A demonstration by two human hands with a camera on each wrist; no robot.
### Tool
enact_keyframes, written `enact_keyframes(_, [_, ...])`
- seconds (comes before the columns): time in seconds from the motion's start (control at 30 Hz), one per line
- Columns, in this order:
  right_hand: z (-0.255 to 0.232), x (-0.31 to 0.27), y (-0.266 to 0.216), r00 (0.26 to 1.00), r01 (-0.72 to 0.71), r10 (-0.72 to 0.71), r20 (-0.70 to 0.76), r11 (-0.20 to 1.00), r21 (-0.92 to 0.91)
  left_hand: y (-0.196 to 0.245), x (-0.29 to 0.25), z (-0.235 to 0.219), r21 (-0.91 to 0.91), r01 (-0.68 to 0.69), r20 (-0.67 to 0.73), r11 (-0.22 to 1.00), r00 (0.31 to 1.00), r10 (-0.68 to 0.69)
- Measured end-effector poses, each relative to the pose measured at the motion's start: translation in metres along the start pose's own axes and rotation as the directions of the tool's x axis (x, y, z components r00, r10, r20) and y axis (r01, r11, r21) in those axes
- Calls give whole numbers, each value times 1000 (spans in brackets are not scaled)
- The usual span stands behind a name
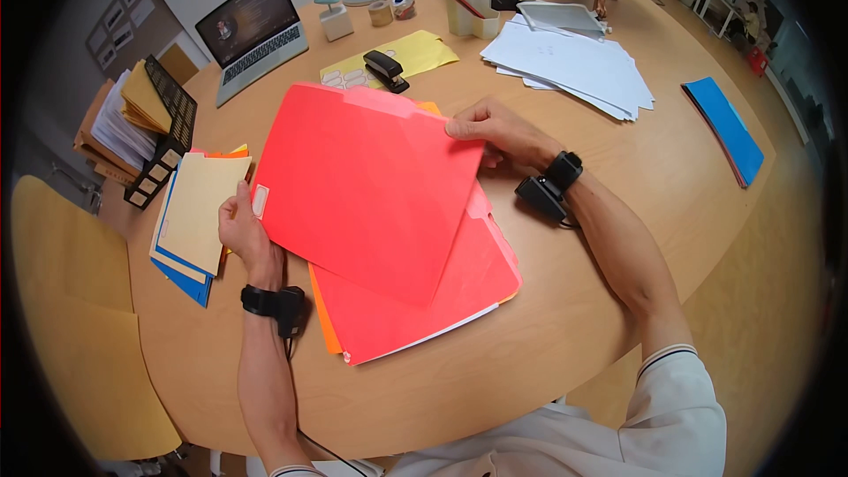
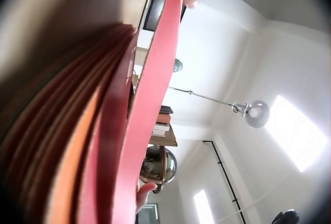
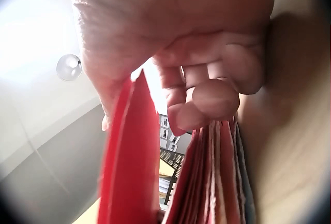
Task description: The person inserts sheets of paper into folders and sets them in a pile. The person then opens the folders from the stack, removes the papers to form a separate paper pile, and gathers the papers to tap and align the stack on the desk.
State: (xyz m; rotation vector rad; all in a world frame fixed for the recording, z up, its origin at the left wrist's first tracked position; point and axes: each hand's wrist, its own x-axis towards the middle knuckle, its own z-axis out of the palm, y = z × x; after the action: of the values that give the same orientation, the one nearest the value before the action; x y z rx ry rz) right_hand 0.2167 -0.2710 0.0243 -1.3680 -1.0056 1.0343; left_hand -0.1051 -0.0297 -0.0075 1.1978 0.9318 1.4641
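Note:
A red file folder (image 1: 362, 185) is lifted at a tilt between my two hands. The left hand (image 1: 246, 228) pinches its left edge beside a small white label. At the upper right corner, the right hand (image 1: 505, 134) holds it with the thumb on top. Under it lies a pile of folders (image 1: 415, 314), red on top, with orange edges showing. In the left wrist view the held folder (image 2: 150, 94) stands apart from the layered pile (image 2: 72, 146). The right wrist view shows curled fingers (image 3: 207, 105) close over the pile's edges (image 3: 207, 177).
To the left lie cream and blue folders (image 1: 199, 212) near a black file rack (image 1: 168, 137). A stapler (image 1: 386, 71) rests on a yellow envelope (image 1: 433, 50). Beyond are a laptop (image 1: 252, 31), white papers (image 1: 570, 66) and a pen holder (image 1: 471, 16). A blue folder (image 1: 724, 128) lies far right.

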Motion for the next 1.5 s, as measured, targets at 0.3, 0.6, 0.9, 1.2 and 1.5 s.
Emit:
enact_keyframes(0.3, [2, 0, -3, 997, -59, 54, 57, 993, 104, 10, -6, 0, -243, 101, 245, 965, 969, -40])
enact_keyframes(0.6, [10, -1, -6, 985, -74, 35, 167, 969, 235, 17, -33, 12, 43, -192, 641, 980, 758, 120])
enact_keyframes(0.9, [10, 0, -3, 995, -2, -13, 103, 989, 149, 17, -19, 16, -64, -116, 381, 991, 915, 131])
enact_keyframes(1.2, [-1, 10, 14, 999, -3, -4, 35, 980, 201, 39, 78, -71, -69, -171, 128, 983, 976, 178])
enact_keyframes(1.5, [9, 11, 17, 996, 4, 10, -92, 990, 144, 2, 168, -227, 239, 59, -21, 969, 998, -56])
